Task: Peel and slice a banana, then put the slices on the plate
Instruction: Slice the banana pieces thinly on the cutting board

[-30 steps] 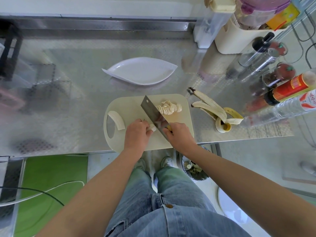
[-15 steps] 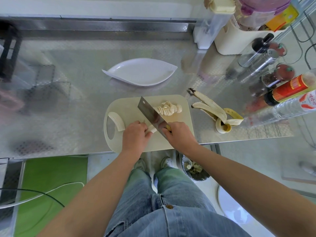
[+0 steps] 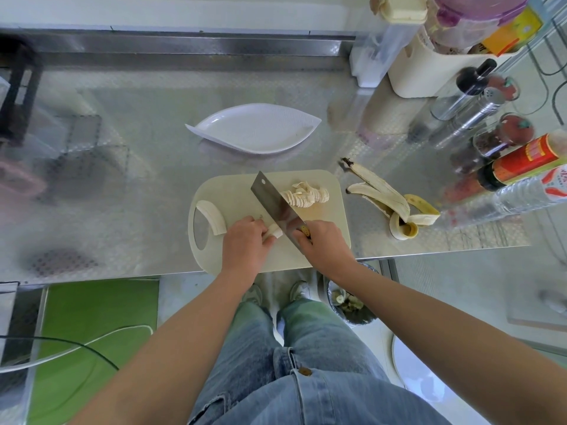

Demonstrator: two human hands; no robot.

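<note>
On the cream cutting board [image 3: 236, 187], my left hand [image 3: 245, 243] pins down a short peeled banana piece [image 3: 274, 233]. My right hand [image 3: 325, 243] grips the handle of a cleaver [image 3: 276, 204], whose blade stands just right of that piece. A heap of banana slices [image 3: 305, 195] lies on the board beyond the blade. Another curved peeled banana piece [image 3: 212, 216] rests at the board's left, by the handle hole. The white leaf-shaped plate [image 3: 254, 128] sits behind the board with nothing on it.
The banana peel [image 3: 389, 200] lies right of the board on the steel counter [image 3: 122, 179]. Bottles and spice jars [image 3: 503, 154] crowd the right side, with a cream container [image 3: 429, 72] behind them. A bin [image 3: 349, 305] stands below the counter edge.
The cleaver has shifted slightly left along the held banana piece and my left hand has drawn back a little. The slice heap is unchanged.
</note>
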